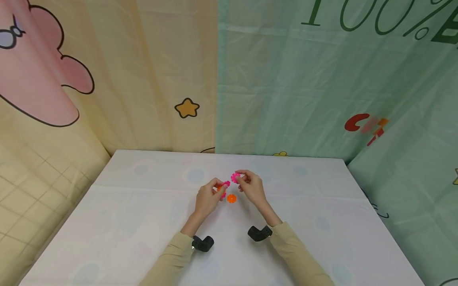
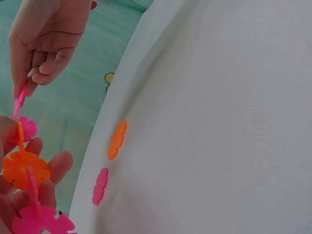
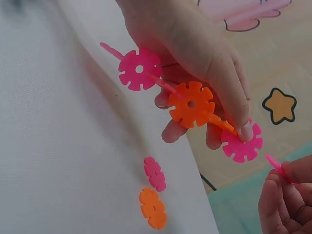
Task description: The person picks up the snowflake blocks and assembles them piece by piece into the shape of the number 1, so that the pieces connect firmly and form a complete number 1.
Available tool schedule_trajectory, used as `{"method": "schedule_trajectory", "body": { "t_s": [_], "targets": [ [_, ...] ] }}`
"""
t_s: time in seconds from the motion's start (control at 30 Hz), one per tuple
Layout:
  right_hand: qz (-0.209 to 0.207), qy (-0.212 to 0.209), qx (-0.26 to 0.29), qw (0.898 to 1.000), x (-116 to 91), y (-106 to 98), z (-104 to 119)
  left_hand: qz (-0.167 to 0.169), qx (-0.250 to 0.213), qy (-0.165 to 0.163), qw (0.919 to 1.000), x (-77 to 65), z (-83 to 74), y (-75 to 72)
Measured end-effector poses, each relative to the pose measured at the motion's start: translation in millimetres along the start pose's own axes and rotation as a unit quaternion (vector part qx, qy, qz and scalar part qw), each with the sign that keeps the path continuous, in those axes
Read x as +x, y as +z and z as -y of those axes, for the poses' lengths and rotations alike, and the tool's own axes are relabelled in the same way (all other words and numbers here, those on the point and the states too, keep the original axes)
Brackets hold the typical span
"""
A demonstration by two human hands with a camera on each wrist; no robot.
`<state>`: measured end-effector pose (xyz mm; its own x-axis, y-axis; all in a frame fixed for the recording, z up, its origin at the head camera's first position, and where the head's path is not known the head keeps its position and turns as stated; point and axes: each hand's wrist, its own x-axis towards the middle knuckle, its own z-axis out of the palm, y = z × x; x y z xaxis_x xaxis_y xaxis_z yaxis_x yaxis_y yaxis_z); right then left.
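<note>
My left hand (image 1: 207,198) holds a chain of notched plastic snowflake discs, pink and orange, linked through their slots. In the right wrist view its thumb and fingers pinch the chain near the end pink disc (image 3: 242,146); an orange disc (image 3: 191,104) and another pink disc (image 3: 139,69) trail along it. A single pink disc (image 1: 235,177) is pinched between thumb and fingertips of my right hand (image 1: 252,187). In the right wrist view this disc, seen edge-on, is close to the chain's end, with a small gap between.
On the white-covered table (image 1: 143,222), a loose orange disc (image 1: 231,198) lies below the hands. Beside it is a loose pink disc (image 3: 155,174), clear in both wrist views. Printed curtains (image 1: 279,91) hang behind the table's far edge.
</note>
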<state>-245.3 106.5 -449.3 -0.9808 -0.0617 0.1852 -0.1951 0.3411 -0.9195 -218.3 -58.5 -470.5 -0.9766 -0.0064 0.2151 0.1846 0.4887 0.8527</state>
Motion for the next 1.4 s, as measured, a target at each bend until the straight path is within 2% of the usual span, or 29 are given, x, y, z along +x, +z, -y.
{"method": "schedule_trajectory", "body": {
  "t_s": [0.33,0.57,0.8,1.03,1.23,1.4],
  "targets": [
    [0.003,-0.003,-0.016,1.0,-3,0,5,-0.005,0.022,0.021,0.9995,-0.3,-1.4,-0.3],
    [0.002,-0.032,-0.054,0.998,-4,3,7,-0.007,0.037,0.047,0.9982,-0.9,-1.5,0.4],
    [-0.024,-0.06,-0.052,0.997,-6,7,9,-0.027,0.053,0.078,0.9952,-1.1,-2.6,1.6],
    [-0.015,-0.033,-0.002,0.999,-7,11,12,-0.039,0.065,0.098,0.9922,-1.3,-6.2,-1.8],
    [-0.005,-0.01,0.005,1.0,-4,9,9,-0.03,0.062,0.083,0.9942,-1.0,-5.6,-0.5],
    [0.011,0.007,0.005,1.0,-1,4,9,-0.035,0.05,0.073,0.9955,-1.4,-5.9,1.1]
  ]
}}
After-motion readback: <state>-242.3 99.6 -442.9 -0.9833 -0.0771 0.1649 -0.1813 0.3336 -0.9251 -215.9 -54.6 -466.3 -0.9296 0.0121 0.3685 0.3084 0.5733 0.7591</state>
